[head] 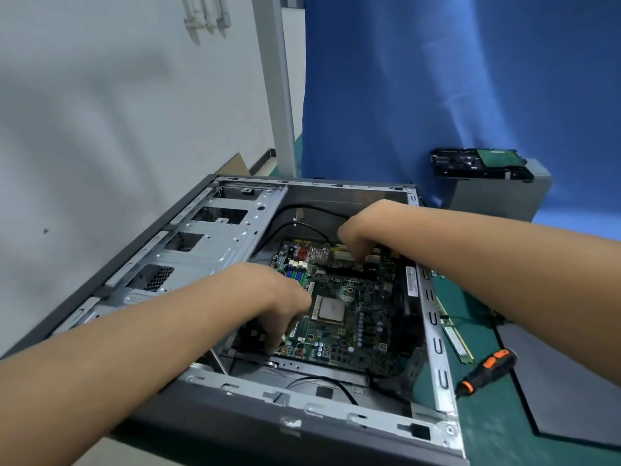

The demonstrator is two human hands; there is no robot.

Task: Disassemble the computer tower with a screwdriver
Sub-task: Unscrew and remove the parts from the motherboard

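Observation:
The open computer tower (312, 412) lies on its side with its green motherboard (349, 317) exposed. My left hand (275, 301) reaches down over the board's near left edge, fingers curled onto it by the memory slots. My right hand (363, 230) is at the board's far edge, fingers curled down onto it near the white slots. Both hands seem to grip the board's edges; the fingertips are partly hidden. The black and orange screwdriver (487, 371) lies on the green mat to the right of the case, in neither hand.
A memory stick (458, 344) lies beside the case's right wall. A hard drive (480, 163) sits on a grey box (497, 196) at the back right. A grey panel (554, 398) lies on the mat (490, 428). A white wall stands left, blue cloth behind.

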